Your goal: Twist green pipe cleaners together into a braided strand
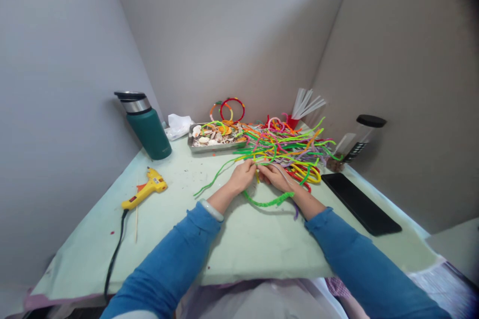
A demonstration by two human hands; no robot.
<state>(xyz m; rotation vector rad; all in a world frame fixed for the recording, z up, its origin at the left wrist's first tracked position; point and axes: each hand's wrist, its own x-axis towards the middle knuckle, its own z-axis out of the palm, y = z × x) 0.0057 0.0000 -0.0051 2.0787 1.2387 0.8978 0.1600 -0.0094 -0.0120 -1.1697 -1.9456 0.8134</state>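
My left hand (pixel 243 174) and my right hand (pixel 276 177) meet near the middle of the table, fingertips almost touching. Both have their fingers closed in a pinch around a hoop wrapped in green pipe cleaner (pixel 267 204), whose fuzzy lower curve hangs below my hands toward the right wrist. A bit of yellow pipe cleaner (pixel 257 175) shows between the fingertips. Exactly which strand each hand pinches is partly hidden by the fingers. A long thin green pipe cleaner (pixel 213 181) stretches out on the table beyond my left wrist.
Behind my hands lie a heap of coloured pipe cleaners (pixel 288 142) and a metal tray (pixel 217 148) of shells. Finished-looking hoops (pixel 244 109) lean on the wall. A yellow glue gun (pixel 145 192) and green bottle (pixel 149 132) stand left; a black phone (pixel 361 204) and clear container (pixel 359 142) are right.
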